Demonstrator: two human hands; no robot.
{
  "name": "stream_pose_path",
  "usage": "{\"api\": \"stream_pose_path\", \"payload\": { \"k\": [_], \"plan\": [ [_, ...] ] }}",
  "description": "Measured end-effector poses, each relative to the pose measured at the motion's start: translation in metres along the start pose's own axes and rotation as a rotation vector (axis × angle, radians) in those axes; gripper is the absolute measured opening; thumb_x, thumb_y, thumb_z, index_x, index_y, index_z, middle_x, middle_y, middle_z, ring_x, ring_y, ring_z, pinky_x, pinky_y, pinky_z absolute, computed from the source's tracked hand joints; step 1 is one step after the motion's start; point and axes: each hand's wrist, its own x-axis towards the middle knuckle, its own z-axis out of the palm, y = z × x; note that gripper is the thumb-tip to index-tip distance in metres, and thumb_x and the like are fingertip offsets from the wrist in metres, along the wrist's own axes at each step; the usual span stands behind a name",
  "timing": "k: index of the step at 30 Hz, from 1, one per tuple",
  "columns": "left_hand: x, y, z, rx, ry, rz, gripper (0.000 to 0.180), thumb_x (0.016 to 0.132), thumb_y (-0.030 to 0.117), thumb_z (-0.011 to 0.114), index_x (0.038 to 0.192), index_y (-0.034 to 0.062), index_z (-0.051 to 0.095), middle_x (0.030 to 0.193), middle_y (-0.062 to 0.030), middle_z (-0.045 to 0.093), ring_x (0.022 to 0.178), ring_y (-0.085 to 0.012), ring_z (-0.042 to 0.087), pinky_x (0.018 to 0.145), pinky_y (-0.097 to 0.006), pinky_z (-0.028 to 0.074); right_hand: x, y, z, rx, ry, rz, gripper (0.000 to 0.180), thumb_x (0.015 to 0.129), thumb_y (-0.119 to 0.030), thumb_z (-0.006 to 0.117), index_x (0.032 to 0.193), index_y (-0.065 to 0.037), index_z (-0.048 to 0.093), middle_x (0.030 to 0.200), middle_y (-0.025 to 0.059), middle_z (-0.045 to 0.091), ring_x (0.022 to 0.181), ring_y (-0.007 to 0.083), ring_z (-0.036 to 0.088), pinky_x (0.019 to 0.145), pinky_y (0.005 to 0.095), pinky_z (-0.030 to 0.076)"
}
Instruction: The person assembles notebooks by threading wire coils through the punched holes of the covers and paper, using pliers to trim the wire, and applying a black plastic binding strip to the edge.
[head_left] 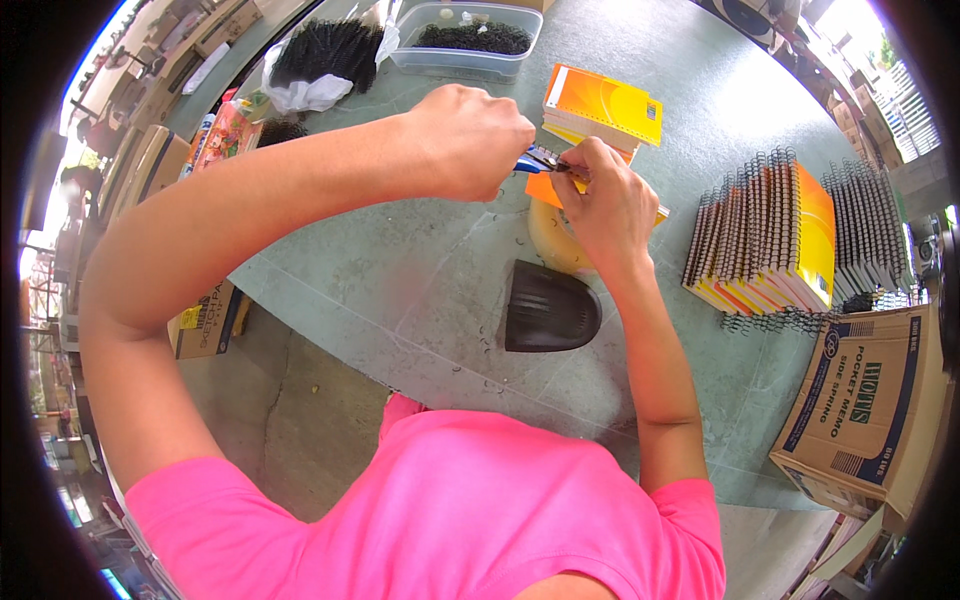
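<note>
My left hand (470, 140) is closed round the blue-handled pliers (532, 161), whose jaws point right toward my right hand's fingertips. My right hand (610, 195) is closed in a pinch at an orange spiral notebook (541, 190), mostly covered by the hand. A small dark bit, perhaps the wire's end, shows between fingers and jaws. Beneath them is a rounded yellowish thing (556, 238), partly hidden. Just beyond lies a stack of yellow-orange notebooks (605, 105). Nearer me a dark, ridged, rounded piece (552, 308) rests on the table.
Spiral-bound notebooks (765, 235) stand in rows at the right, above a cardboard box (860, 400). A clear plastic tub (465, 62) of black wire coils and a plastic bag of black coils (325, 55) sit at the back. Small wire clippings dot the grey table (400, 270).
</note>
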Motion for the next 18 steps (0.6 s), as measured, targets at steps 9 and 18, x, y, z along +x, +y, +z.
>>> {"api": "stream_pose_path", "payload": {
  "k": [9, 18],
  "plan": [
    [-0.028, -0.013, 0.12, -0.468, 0.074, 0.028, 0.036, 0.077, 0.037, 0.069, 0.087, 0.0024, 0.063, 0.08, -0.0144, 0.063, 0.077, -0.0317, 0.061, 0.07, -0.04, 0.049, 0.0, -0.002, -0.004, -0.054, 0.044, -0.064, 0.021, 0.075, -0.024, 0.069, 0.083, -0.01, 0.057, 0.079, 0.0037, 0.065, 0.074, 0.0247, 0.064, 0.066, 0.0371, 0.048],
    [-0.009, 0.091, 0.136, -0.583, 0.439, 0.23, 0.042, 0.076, 0.034, 0.07, 0.105, 0.0049, 0.061, 0.095, -0.016, 0.062, 0.089, -0.0336, 0.059, 0.077, -0.042, 0.046, -0.013, 0.059, -0.053, 0.641, -0.341, 0.415, 0.022, 0.075, -0.006, 0.073, 0.095, 0.001, 0.066, 0.088, 0.0073, 0.068, 0.078, 0.0099, 0.063, 0.067, 0.0241, 0.051]
  ]
}}
